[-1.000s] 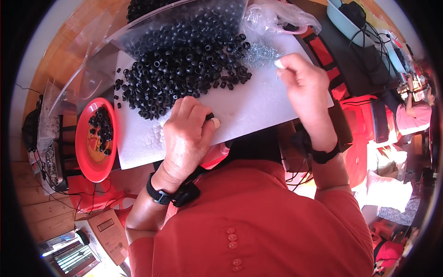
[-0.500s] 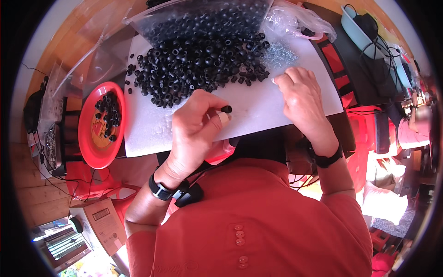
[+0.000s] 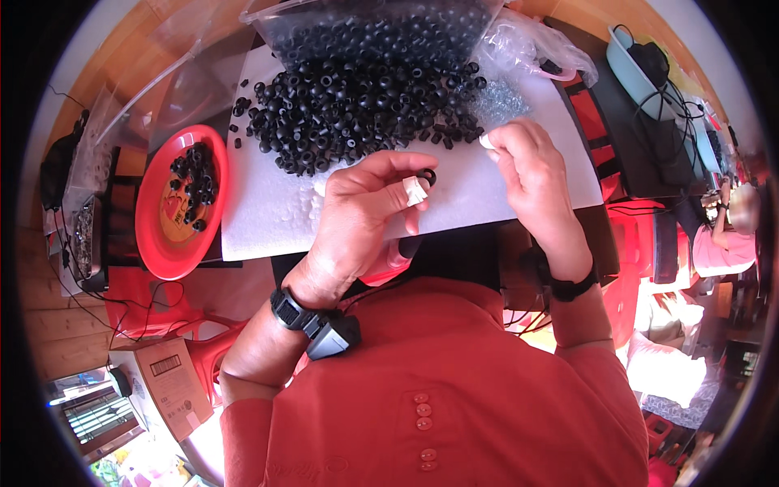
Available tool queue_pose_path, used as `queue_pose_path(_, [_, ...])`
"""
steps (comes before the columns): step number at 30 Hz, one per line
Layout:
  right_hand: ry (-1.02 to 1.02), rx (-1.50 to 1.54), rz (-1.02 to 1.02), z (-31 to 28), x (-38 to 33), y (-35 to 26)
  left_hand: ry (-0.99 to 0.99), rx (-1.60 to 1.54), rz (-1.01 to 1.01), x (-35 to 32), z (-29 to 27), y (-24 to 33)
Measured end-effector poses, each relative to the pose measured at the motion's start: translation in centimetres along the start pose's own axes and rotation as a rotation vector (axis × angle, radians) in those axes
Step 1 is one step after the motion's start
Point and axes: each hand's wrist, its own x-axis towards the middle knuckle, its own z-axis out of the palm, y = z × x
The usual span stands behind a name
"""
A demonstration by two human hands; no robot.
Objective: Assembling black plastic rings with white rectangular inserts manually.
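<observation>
The person's left hand (image 3: pixel 355 197) pinches a small black hollow plastic piece (image 3: pixel 428 175) above a flat white sheet (image 3: pixel 260 231). The right hand (image 3: pixel 533 168) curls inward; whether it grips anything cannot be told. Farther off lies a heap of black plastic pieces (image 3: pixel 349 114), small clear bits (image 3: pixel 503 101) at its right; left, a red rounded plate (image 3: pixel 177 264) holds more.

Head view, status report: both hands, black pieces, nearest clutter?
Left hand: pinching one black hollow piece. Right hand: fingers curled, anything held hidden. Clutter: loose black pieces beyond left hand, small clear bits beyond right.
</observation>
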Motion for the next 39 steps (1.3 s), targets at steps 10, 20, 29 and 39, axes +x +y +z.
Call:
queue_pose_path(10, [0.095, -0.185, -0.022, -0.6, 0.0, 2.2, -0.004, 0.049, -0.099, -0.1, -0.3, 0.2])
queue_pose_path(20, [-0.181, -0.388, -0.169, -0.8, 0.0, 2.0, 0.019, 0.106, -0.101, -0.5, 0.2, 0.3])
queue_pose_path(29, [-0.163, -0.396, -0.125, -0.5, -0.3, 1.7, -0.065, 0.156, -0.085, -0.5, -0.2, 0.0])
queue_pose_path(39, [-0.16, -0.228, -0.079, -1.1, 0.5, 1.5, -0.054, 0.161, -0.104, -0.4, -0.1, 0.1])
